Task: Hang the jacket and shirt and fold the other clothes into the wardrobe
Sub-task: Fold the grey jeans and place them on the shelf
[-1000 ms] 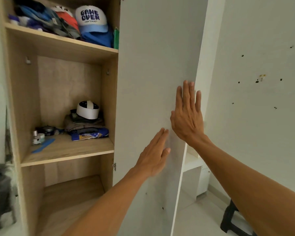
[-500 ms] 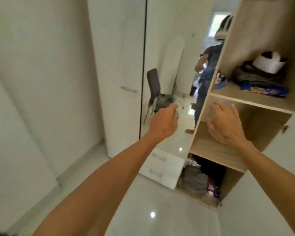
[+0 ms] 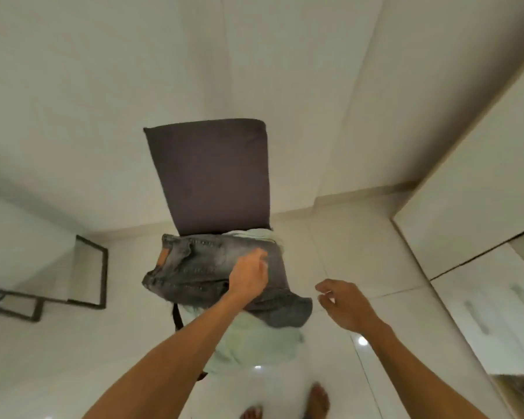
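Dead centre, a chair (image 3: 212, 176) is set with its back toward the wall (image 3: 103, 86). On its seat the jeans (image 3: 194, 267) are laid over a second garment (image 3: 260, 343), which is draped off the seat's front edge. The jeans are gripped near their right side by the left hand (image 3: 248, 276). The right hand (image 3: 342, 306) is held just right of them, apart. The wardrobe (image 3: 481, 192) is ranged along the right, and a frame (image 3: 94, 273) is stood on the floor at far left.
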